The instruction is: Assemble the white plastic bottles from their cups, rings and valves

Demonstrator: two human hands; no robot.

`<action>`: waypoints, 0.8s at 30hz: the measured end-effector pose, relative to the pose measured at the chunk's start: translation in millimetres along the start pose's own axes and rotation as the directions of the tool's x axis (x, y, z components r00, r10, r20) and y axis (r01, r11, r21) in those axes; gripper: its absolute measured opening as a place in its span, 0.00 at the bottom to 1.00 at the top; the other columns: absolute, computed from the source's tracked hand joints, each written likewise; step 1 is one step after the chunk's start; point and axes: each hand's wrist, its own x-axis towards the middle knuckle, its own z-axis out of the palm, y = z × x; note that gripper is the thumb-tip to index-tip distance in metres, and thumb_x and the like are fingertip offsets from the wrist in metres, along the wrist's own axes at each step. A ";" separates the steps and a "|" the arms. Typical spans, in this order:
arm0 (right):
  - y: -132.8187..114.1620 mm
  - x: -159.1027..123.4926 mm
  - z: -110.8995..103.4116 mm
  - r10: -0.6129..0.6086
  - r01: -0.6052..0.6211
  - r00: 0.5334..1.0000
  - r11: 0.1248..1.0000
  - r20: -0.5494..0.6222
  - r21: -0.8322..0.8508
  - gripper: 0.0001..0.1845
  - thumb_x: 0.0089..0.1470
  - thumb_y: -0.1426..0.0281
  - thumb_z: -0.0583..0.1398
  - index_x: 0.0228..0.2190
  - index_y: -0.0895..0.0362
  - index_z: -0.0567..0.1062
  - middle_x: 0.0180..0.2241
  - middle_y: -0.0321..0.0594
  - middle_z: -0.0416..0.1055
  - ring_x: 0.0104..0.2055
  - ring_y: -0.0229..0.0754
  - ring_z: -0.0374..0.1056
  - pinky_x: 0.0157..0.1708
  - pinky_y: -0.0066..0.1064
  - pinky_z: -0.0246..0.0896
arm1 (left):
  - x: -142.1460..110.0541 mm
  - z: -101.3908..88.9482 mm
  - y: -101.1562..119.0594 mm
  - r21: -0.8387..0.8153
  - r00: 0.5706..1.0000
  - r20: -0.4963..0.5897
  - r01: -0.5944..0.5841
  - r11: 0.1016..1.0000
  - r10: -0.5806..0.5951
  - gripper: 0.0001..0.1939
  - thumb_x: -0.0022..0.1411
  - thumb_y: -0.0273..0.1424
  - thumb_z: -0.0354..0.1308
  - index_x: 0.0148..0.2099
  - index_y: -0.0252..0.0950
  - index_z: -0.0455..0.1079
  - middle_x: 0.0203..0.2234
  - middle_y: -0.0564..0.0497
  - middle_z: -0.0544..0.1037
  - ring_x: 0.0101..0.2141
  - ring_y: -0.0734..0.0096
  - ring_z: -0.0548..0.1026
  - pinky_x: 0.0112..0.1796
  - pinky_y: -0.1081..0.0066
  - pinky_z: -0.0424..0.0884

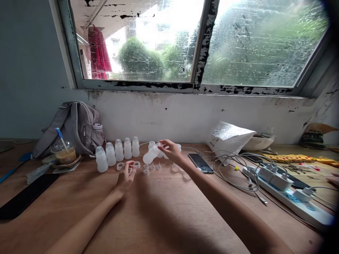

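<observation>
My right hand (169, 150) grips a frosted white baby bottle (150, 155) near its upper end, and the bottle is tilted above the table. My left hand (127, 174) rests on the table with fingers curled over a white bottle ring (130, 170), partly hidden by them. Beside those fingers lie two more white rings (120, 166), one on each side. Several clear nipples (152, 167) sit between my hands. To the left stands a row of capped frosted bottles (110, 154). Behind my right hand, other bottles (151, 145) are partly covered. Clear round caps (175, 168) lie below my right forearm.
A phone (200, 163) and tangled white cables (233, 178) lie to the right, near a loaded power strip (288, 197). At left are an iced drink cup (63, 152), a grey backpack (76, 127) and a black tablet-like slab (29, 195). Another person's hand (334, 179) shows at the right edge.
</observation>
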 end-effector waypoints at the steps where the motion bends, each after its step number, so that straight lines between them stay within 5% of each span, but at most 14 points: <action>1: -0.8 14.5 3.4 -0.021 0.024 1.000 0.994 0.023 -0.109 0.13 0.53 0.65 0.54 0.40 0.57 0.69 0.38 0.41 0.69 0.36 0.38 0.65 0.36 0.29 0.60 | 0.9 -1.5 -4.0 0.080 0.997 0.025 -0.072 0.994 0.071 0.11 0.61 0.34 0.46 0.45 0.37 0.60 0.40 0.47 0.70 0.40 0.65 0.70 0.39 0.65 0.68; 6: -7.1 71.2 33.6 -0.004 0.046 0.992 0.946 0.130 -0.320 0.14 0.53 0.70 0.54 0.43 0.57 0.69 0.42 0.43 0.69 0.45 0.42 0.61 0.42 0.33 0.54 | 1.3 -7.1 -16.2 0.406 0.951 0.163 -0.306 0.861 0.261 0.12 0.58 0.30 0.49 0.45 0.37 0.62 0.40 0.46 0.70 0.42 0.60 0.67 0.41 0.61 0.64; 14: 1.7 99.7 73.8 0.079 0.025 0.974 0.892 0.211 -0.450 0.14 0.53 0.74 0.52 0.43 0.57 0.68 0.44 0.45 0.69 0.49 0.49 0.57 0.42 0.38 0.49 | 2.0 -10.6 -17.7 0.589 0.967 0.160 -0.253 0.767 0.196 0.12 0.56 0.29 0.51 0.43 0.35 0.64 0.41 0.43 0.70 0.43 0.57 0.66 0.40 0.61 0.63; 24: 4.8 101.3 81.7 0.102 0.020 0.968 0.880 0.229 -0.474 0.16 0.54 0.75 0.50 0.45 0.57 0.63 0.42 0.46 0.69 0.48 0.48 0.58 0.40 0.37 0.50 | 3.2 -12.5 -31.4 0.619 0.969 0.177 -0.245 0.747 0.171 0.06 0.56 0.31 0.50 0.34 0.36 0.66 0.39 0.43 0.70 0.43 0.57 0.65 0.39 0.59 0.63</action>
